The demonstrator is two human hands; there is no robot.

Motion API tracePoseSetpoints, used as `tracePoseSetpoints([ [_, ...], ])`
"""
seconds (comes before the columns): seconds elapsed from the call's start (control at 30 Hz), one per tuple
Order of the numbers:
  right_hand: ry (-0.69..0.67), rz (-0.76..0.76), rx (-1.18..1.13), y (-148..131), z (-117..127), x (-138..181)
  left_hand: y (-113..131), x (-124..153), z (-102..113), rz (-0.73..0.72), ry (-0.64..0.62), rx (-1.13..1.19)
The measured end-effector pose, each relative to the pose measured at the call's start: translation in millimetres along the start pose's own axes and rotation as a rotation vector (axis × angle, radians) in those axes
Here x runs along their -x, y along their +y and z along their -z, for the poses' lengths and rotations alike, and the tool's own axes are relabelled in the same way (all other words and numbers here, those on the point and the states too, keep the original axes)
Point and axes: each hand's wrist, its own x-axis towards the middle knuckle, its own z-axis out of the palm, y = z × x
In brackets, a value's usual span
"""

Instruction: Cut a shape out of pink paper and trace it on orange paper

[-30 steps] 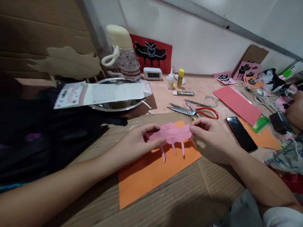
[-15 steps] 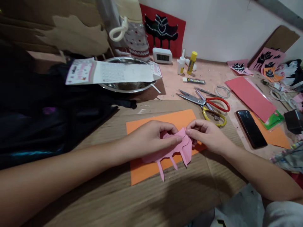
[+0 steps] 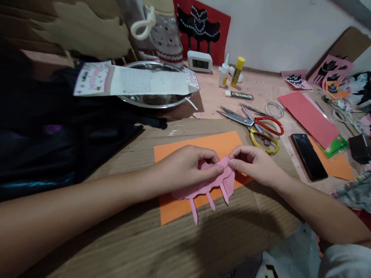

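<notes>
"Pink paper cut-out (image 3: 203,189), who has it?"

"Both hands. The left hand (image 3: 185,168) is closed over its top edge, thumb and fingers pinching. The right hand (image 3: 255,166) pinches the same edge just beside it, fingertips nearly meeting. The cut-out lies right under the hands, on an orange sheet (image 3: 199,141) over brown cardboard (image 3: 174,247)."

"What stage would you call it?"

"I'd judge a fold being pressed along the upper edge, though the fingers hide the line itself, so I may be wrong. Three thin strips stick out free on the near side of the hands."

"And what does the following move ask for?"

"A light, even pinch, I'd say; those strips look easy to bend or tear."

"Around them?"

"Just beyond the right hand, red-handled scissors (image 3: 257,123) and a yellow-handled pair (image 3: 265,142); out past that hand's far side, a dark phone (image 3: 308,156). Farther beyond the left hand, a steel bowl (image 3: 153,101) under a printed card (image 3: 136,81), and a glue stick (image 3: 237,71) on the desk (image 3: 255,87)."
</notes>
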Motion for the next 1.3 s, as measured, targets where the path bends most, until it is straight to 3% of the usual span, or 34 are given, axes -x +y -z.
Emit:
tracePoseSetpoints([
  [0.53, -0.012, -0.043, -0.123, 8, 5, -2, 1, -1, 1, 0.004, 0.008, -0.006],
  [0.77, -0.052, -0.068, -0.069, 5, 4, -2, -2, -1, 1, -0.009, 0.001, -0.018],
  [0.83, -0.032, -0.047, -0.055, 4, 5, -1, -2, 0, 2, -0.014, 0.016, -0.006],
  [1.03, 0.200, 0.166, 0.078, -5, 15, 7, -1, -2, 6, -0.025, 0.152, 0.050],
  [1.13, 0.222, 0.218, 0.192, -4, 17, 9, -5, -5, 6, -0.055, 0.202, 0.060],
  [1.3, 0.174, 0.203, 0.093, 6, 12, 6, -8, -8, 8, -0.135, 0.134, 0.094],
])
